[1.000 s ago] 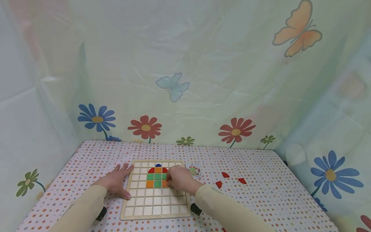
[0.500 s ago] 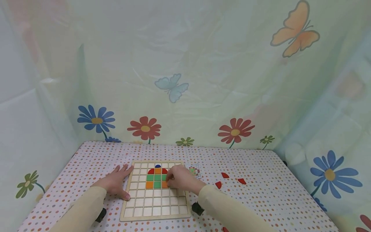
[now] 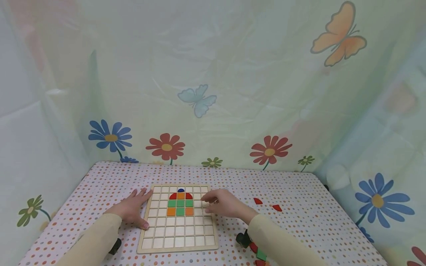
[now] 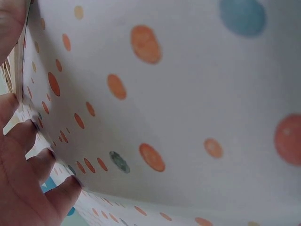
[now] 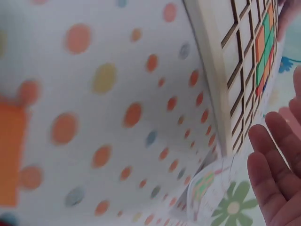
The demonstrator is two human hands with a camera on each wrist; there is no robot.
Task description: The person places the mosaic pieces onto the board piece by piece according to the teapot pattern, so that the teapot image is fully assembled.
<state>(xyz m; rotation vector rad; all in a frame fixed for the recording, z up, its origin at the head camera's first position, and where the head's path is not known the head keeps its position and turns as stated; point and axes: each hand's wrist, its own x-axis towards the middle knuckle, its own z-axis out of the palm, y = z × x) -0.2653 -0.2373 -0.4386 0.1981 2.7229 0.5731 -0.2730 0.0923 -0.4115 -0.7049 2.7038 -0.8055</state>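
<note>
Ten flat coloured tiles (image 3: pixel 180 203) are sitting together in the upper middle cells of a pale wooden grid board (image 3: pixel 178 251), which is lying flat before me. One dark blue rounded tile (image 3: pixel 181 190) is topping the group; nearer me, an orange square (image 3: pixel 181 196) is sitting between two red rounded tiles (image 3: pixel 173 196). Three green squares are filling the next row, and another green square (image 3: pixel 180 211) is lying between two orange ones below.

My left hand (image 3: pixel 133 210) is resting at the board's left side, fingers spreading, thumb touching the rim. My right hand (image 3: pixel 223 204) is reaching over the right-hand columns, fingers parting and bending slightly, thumb standing away from the forefinger. I cannot tell whether its fingertips are touching wood.

A small printed card (image 5: pixel 203 186) is showing near the board in the right wrist view, blurred. Two loose red wedge-shaped tiles (image 3: pixel 257 201) are lying beyond my right wrist. Nearer me, a green tile (image 3: pixel 261 255) and some red ones are peeking out beside my cream right sleeve (image 3: pixel 283 240).

White table covering with coloured dots (image 3: pixel 74 229) is lying under everything; behind, a pale curtain (image 3: pixel 249 66) is hanging, bearing flowers and butterflies.
</note>
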